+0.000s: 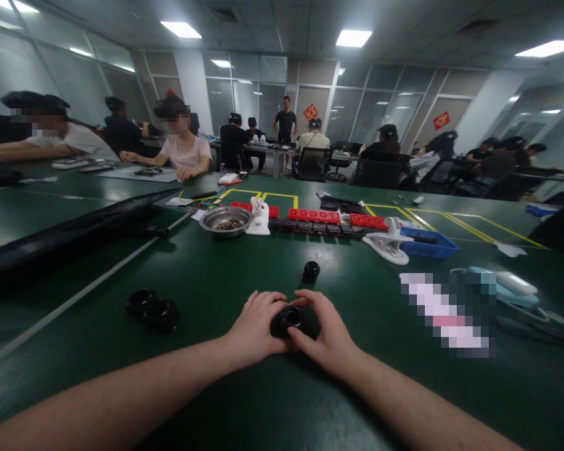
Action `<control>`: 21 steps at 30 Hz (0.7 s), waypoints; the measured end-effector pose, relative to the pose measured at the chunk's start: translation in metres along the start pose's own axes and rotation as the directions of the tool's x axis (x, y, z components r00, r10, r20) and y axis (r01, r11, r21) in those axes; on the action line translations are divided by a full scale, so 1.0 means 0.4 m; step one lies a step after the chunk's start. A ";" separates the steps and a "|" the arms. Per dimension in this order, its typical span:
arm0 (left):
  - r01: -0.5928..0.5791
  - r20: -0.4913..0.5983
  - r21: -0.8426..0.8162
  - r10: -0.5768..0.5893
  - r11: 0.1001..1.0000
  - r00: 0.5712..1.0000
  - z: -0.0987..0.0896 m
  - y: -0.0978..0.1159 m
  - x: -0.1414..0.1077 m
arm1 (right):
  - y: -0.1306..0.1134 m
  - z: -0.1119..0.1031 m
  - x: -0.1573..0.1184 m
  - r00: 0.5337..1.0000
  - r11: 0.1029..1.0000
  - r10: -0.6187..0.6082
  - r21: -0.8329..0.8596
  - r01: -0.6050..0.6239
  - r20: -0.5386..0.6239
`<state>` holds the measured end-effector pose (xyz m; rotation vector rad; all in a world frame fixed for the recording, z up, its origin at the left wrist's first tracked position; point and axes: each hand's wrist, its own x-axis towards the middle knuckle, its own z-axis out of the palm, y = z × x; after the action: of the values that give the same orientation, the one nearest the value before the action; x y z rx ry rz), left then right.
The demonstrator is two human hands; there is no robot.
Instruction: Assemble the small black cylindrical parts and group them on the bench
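A black, glossy ring-shaped piece (pixel 284 318), like a small tyre, stands on the table between my hands. My left hand (pixel 256 322) is curved round its left side, fingers bent and touching it. My right hand (pixel 329 332) grips the right side, with the index finger over the far edge and the thumb at the near edge. Parts of the piece are hidden by my fingers. Just beyond my hands sits one similar black ring (pixel 311 271). Two more, a black ring (pixel 141 303) and another black ring (pixel 161 315), lie touching each other to the left.
A metal bowl (pixel 226 223) of small pieces, white stands (pixel 259 219), red blocks (pixel 314 215) and a blue tray (pixel 430 243) line the far side of the green table (pixel 207 401). A long black bar (pixel 70 225) lies left. People (pixel 183 141) sit around the room.
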<state>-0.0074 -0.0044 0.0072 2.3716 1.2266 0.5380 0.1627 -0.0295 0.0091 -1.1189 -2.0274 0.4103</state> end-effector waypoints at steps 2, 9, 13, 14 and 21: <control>-0.016 0.021 -0.012 0.016 1.000 1.000 -0.002 -0.002 0.001 | -0.001 -0.005 0.000 0.998 0.999 -0.041 0.037 0.040 0.037; -0.015 0.022 0.015 0.015 1.000 1.000 0.001 -0.010 0.002 | -0.010 -0.001 -0.001 0.997 0.998 -0.050 -0.044 0.048 -0.052; -0.019 0.007 0.016 0.019 1.000 1.000 0.005 -0.009 0.003 | -0.004 0.003 0.000 0.997 0.999 -0.015 -0.052 0.011 -0.069; -0.018 0.007 0.011 0.018 1.000 1.000 0.005 -0.008 0.002 | -0.002 0.002 0.000 0.998 0.999 -0.026 -0.031 0.024 -0.053; -0.011 0.012 0.018 0.011 1.000 1.000 -0.001 0.000 0.002 | 0.004 -0.009 -0.001 0.994 0.990 -0.107 0.093 0.103 0.039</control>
<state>-0.0074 -0.0036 0.0078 2.3945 1.2185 0.5183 0.1664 -0.0295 0.0104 -0.9515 -2.0735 0.4726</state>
